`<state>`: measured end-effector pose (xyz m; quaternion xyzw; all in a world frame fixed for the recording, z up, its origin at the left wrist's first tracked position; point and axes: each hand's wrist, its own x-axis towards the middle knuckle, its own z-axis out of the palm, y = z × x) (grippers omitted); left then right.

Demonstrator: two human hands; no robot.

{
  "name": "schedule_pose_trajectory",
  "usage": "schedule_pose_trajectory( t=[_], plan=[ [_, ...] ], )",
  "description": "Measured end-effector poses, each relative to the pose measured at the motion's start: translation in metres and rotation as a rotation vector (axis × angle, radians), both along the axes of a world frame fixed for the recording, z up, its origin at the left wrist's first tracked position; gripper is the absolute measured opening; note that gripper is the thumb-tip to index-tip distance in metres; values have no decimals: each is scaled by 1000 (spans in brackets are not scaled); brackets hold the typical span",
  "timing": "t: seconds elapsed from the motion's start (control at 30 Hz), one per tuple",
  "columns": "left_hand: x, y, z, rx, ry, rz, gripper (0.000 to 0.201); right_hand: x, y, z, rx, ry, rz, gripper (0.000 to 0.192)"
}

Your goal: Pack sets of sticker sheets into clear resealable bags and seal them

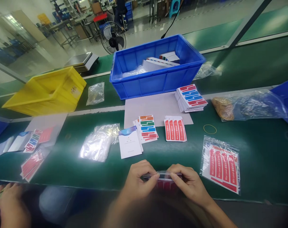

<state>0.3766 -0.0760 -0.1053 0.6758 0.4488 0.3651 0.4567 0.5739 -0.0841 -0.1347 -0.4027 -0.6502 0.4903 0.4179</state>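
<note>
A: Bag (164,179), clear with red labels inside, sits at the table's near edge, pinched between both our hands.

B: Yes, our left hand (137,179) grips its left end, our right hand (186,182) its right end, fingers closed on the top edge.

A: Just right of us lies a filled bag (221,163). Ahead, we see a red stack (175,129), a coloured stack (147,128) and a white card (129,142).

B: Further back, the blue bin (155,66); a yellow bin (48,90) stands far left.
</note>
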Motion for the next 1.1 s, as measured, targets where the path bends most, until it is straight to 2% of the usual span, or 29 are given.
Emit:
schedule_pose_trajectory(
  t=[0.17, 0.4, 0.5, 0.57, 0.6, 0.7, 0.73, 0.8, 0.83, 0.9, 0.97, 1.03, 1.1],
  plan=[
    [3, -1, 4, -105, 2, -14, 7, -4, -2, 0, -60, -37, 28, 23],
    [14, -2, 5, -117, -3, -25, 15, -9, -7, -3, -72, -42, 54, 24],
    [22, -4, 4, -138, -22, -18, 17, -6, -7, 1, -98, -55, 50, 26],
    [24, -5, 2, -154, -46, -4, 11, 2, -7, 6, -123, -71, 24, 28],
    [22, -5, 0, -154, -65, 8, 5, 10, -7, 9, -136, -77, -11, 29],
    [4, -2, -9, -95, -90, 103, 37, 55, -4, 15, -179, -80, -235, 29],
    [-5, 0, -13, -74, -69, 165, 39, 76, -3, 16, -197, -81, -330, 29],
    [-25, 4, -19, -78, 16, 317, 27, 120, 2, 15, -281, -78, -567, 31],
    [-34, 6, -21, -106, 58, 386, 25, 140, 5, 14, -334, -115, -641, 33],
    [-48, 7, -25, -170, 116, 482, 28, 170, 10, 10, -246, -361, -743, 33],
    [-56, 6, -26, -209, 149, 524, 32, 183, 16, 4, 8, -711, -797, 39],
    [-58, 3, -28, -220, 166, 531, 33, 180, 21, -5, 264, -959, -718, 39],
    [-58, 0, -31, -217, 174, 523, 33, 170, 24, -18, 406, -1040, -578, 38]
  ],
)
